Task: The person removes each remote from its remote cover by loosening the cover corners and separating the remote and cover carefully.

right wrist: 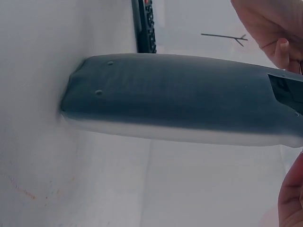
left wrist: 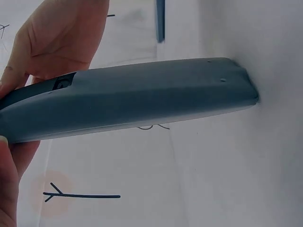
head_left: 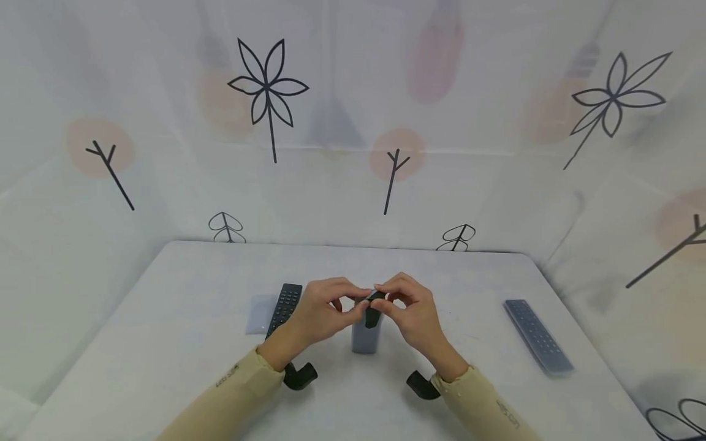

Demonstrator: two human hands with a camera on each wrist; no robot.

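1. Nearest, two pale yellow-green sleeves (head_left: pixel 226 395) reach in, with black curved pieces (head_left: pixel 300 376) by the wrists.
2. The left hand (head_left: pixel 324 309) pinches the upper end of the upright remote (head_left: pixel 372 317) between thumb and fingers.
3. The right hand (head_left: pixel 410 309) pinches the same end from the other side, its fingertips close to the left's.
4. That remote stands between the hands at mid-table, in a cloudy cover (head_left: pixel 364 340). The head view foreshortens it; both wrist views show its length, a dark opening (left wrist: pixel 64 81) near the gripped end, and small bumps (right wrist: pixel 99 92) near the foot, which meets the table (head_left: pixel 182 343).
5. To the left, partly behind the forearm, a black remote (head_left: pixel 287 304) overlaps a pale translucent sheet (head_left: pixel 259 315); only the right wrist view reveals its red mark.
6. Well apart on the right lies a covered remote (head_left: pixel 537 337), buttons up; the left wrist view catches merely a blue strip.
7. Farthest hangs a printed cloth (head_left: pixel 342 196).
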